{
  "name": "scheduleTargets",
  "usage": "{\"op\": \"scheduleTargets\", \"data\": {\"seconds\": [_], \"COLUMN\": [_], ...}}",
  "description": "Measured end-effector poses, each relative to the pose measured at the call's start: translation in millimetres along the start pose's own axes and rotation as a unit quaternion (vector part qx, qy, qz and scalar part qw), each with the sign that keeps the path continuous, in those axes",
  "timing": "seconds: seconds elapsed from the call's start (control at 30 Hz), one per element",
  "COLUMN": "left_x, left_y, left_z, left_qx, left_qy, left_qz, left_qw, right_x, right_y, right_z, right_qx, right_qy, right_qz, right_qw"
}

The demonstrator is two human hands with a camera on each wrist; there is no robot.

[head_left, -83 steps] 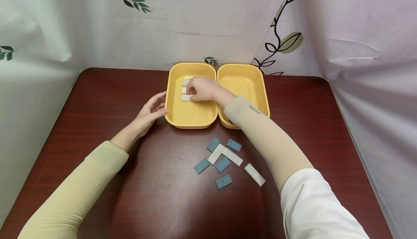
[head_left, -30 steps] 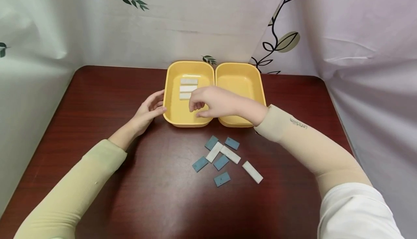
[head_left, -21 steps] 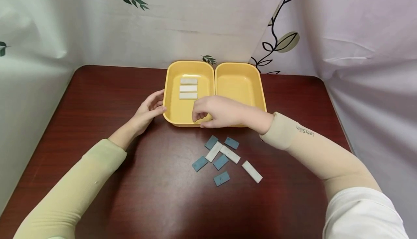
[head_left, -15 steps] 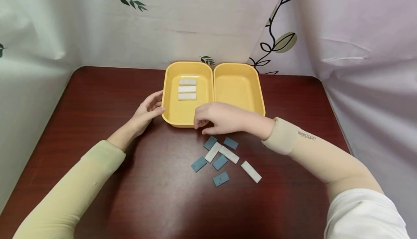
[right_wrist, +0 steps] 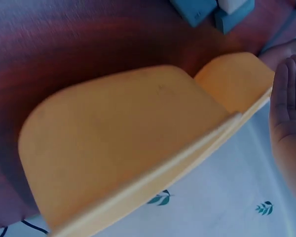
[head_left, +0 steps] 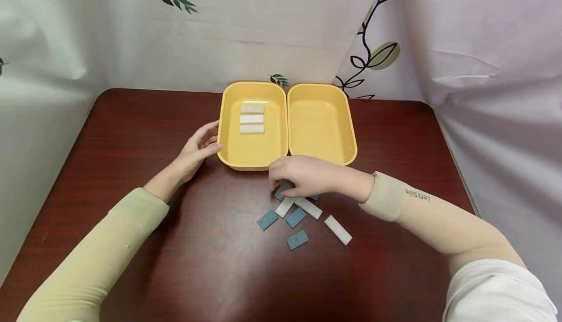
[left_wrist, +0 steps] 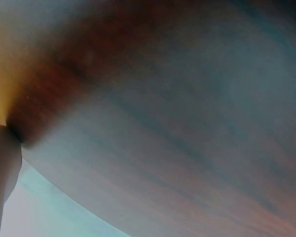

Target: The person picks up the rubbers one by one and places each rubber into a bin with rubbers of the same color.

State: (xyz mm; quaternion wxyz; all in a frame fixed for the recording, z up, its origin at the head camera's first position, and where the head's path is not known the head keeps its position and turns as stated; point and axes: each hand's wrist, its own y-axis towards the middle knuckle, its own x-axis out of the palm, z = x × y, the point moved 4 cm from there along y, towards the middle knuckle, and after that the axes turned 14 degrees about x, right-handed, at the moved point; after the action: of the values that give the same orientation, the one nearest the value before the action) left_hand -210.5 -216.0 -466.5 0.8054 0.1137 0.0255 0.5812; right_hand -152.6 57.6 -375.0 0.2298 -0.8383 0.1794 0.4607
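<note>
My left hand [head_left: 195, 151] rests against the left wall of the left yellow tray [head_left: 252, 158], thumb at the rim and the other fingers along the outside. Three white bars [head_left: 251, 119] lie in a column inside that tray. In front of the trays my right hand [head_left: 303, 175] hovers over the loose pieces, fingers loosely bent, with nothing visible between them. Beneath its fingertips are a partly covered blue tile [head_left: 281, 193] and a white bar [head_left: 285, 208]. Another white bar [head_left: 309, 208] touches that one at an angle. The right wrist view shows the right hand's fingers [right_wrist: 286, 94] at its edge.
A second yellow tray [head_left: 322, 136] stands right beside the first. Nearer the front lie more blue tiles [head_left: 297, 240] and a separate white bar [head_left: 338, 230]. A patterned curtain [head_left: 246, 34] closes off the back of the dark red table [head_left: 197, 263].
My right hand has withdrawn from the white bars in the left tray and moved toward me, down over the loose pieces. The left hand has stayed at the tray wall.
</note>
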Motion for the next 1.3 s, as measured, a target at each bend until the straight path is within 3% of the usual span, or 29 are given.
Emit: {"op": "scheduleTargets", "data": {"seconds": [0.37,0.67,1.3], "left_x": [-0.4,-1.3,-1.8], "left_y": [1.3,3.4,0.9], "left_z": [-1.6,-2.0,-3.1], "left_qx": [0.000,0.004,0.003], "left_qy": [0.001,-0.001,-0.004], "left_qz": [-0.004,-0.006,0.001], "left_qw": [1.0000,1.0000,1.0000], "right_x": [25.1,41.9,47.1], "right_y": [-5.1,-3.5,-2.0], "right_z": [6.7,15.8,14.4], "right_qx": [0.021,0.012,-0.003], "right_qy": [-0.009,-0.016,-0.057], "right_qz": [-0.032,-0.023,-0.023], "right_qw": [0.999,1.000,0.998]}}
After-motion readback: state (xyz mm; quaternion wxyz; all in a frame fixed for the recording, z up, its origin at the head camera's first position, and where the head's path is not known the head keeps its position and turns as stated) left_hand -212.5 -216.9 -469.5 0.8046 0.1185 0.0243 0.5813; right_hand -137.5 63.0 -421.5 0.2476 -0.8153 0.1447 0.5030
